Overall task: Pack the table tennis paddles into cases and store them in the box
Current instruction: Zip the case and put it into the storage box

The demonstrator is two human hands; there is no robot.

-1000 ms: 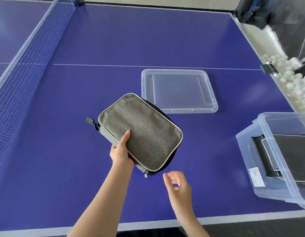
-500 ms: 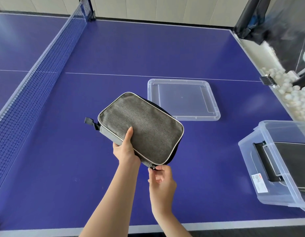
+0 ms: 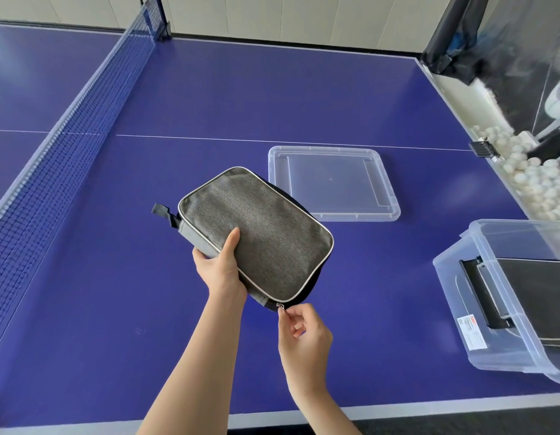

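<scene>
Left hand [image 3: 220, 266] grips grey case [image 3: 256, 230]; right hand [image 3: 303, 332] pinches zipper pull [image 3: 280, 306] at near corner; box [image 3: 507, 293] right of hands.

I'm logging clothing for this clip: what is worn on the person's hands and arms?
Nothing shows. Both forearms are bare down to the frame edge, no sleeves. The left hand and right hand wear no gloves, rings, watch or wristband.

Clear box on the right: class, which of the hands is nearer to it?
Right. The right hand pinches the zipper, closer to the box; the left hand grips the case farther left.
</scene>
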